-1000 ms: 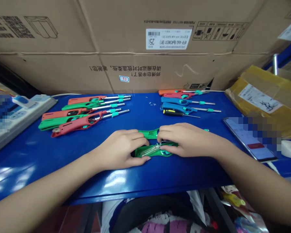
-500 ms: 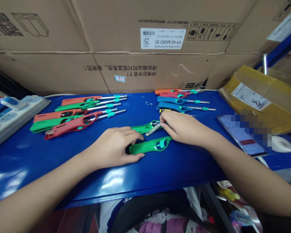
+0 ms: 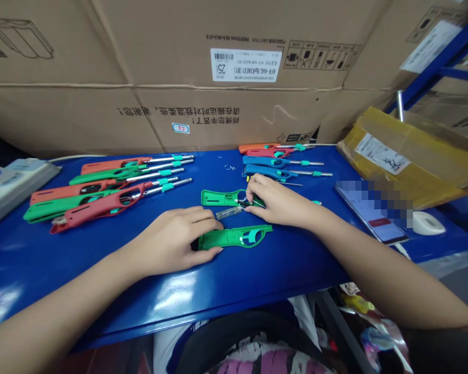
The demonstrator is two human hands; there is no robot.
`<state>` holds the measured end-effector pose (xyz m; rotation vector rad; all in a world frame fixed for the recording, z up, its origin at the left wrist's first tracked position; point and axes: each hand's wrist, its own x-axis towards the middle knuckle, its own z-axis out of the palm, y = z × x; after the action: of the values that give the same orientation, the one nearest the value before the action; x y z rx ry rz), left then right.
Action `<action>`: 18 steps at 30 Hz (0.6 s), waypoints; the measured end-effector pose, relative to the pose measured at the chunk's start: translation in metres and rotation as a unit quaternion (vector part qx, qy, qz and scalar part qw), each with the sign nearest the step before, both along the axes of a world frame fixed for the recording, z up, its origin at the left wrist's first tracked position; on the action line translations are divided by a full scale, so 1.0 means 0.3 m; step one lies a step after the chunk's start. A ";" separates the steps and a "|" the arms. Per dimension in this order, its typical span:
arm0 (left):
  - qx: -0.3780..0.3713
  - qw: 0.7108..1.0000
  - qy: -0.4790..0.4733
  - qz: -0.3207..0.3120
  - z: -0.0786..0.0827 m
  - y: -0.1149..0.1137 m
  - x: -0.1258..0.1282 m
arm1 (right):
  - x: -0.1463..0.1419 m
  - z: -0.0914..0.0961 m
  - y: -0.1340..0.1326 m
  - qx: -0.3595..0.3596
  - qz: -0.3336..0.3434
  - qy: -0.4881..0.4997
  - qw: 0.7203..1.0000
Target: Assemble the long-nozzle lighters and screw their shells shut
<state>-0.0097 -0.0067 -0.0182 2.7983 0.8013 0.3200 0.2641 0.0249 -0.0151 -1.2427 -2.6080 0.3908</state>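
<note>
My left hand rests on the blue table and grips the left end of a green lighter shell half lying flat. My right hand lies farther back, its fingertips on the right end of a second green shell half. A small clear and metal inner part lies between the two halves, close to my right fingers. Thin wires run from it toward my right hand.
Several red and green long-nosed lighters lie at the left. Orange, red and blue ones sit at the back right. A phone, a tape roll, a yellow parcel, a power strip and big cardboard boxes surround the table.
My right hand lifted off the near shell half and moved back to the far half, carrying the inner part with it. My left hand stayed on the near half.
</note>
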 end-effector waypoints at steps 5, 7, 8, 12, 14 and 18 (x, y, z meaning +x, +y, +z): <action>0.009 1.000 -0.009 0.016 -0.006 0.006 0.000 | 0.005 -0.003 -0.004 -0.001 -0.004 0.037 0.999; 0.007 1.000 -0.009 0.028 -0.008 0.007 0.000 | 0.002 -0.005 -0.007 0.002 0.002 0.054 0.999; 0.005 0.999 -0.009 0.033 -0.009 0.008 0.000 | 0.000 -0.007 -0.007 0.008 0.003 0.067 0.998; -0.005 0.999 -0.013 0.050 -0.021 0.011 -0.001 | -0.009 -0.014 0.002 0.076 -0.027 0.134 0.988; -0.010 0.998 -0.018 0.061 -0.029 0.015 -0.001 | -0.012 -0.013 0.006 0.121 -0.055 0.183 0.974; -0.009 0.995 -0.029 0.094 -0.042 0.026 -0.002 | -0.019 0.004 0.002 0.146 -0.085 0.297 0.940</action>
<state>-0.0101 0.0010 -0.0308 2.6894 1.0502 0.4192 0.2583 0.0255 -0.0140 -1.0367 -1.9481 0.2769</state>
